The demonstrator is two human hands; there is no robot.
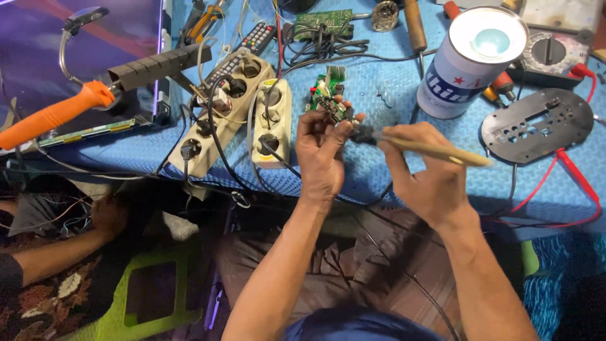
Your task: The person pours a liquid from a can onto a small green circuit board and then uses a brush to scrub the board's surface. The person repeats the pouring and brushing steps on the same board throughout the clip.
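Note:
My left hand [322, 155] holds a small green circuit board [329, 101] upright above the blue mat, fingers pinched around its lower end. My right hand [420, 167] grips a brush with a pale wooden handle [442, 151]; its dark bristle end [365, 134] touches the board's lower right side. The handle sticks out to the right past my knuckles.
Two beige power strips [268, 123] with plugs lie left of my hands. A white and blue can [467, 60] stands at the right, next to a dark perforated plate [536, 126] and red leads. An orange-handled tool [57, 117] lies far left. Another person's arm [63, 252] rests lower left.

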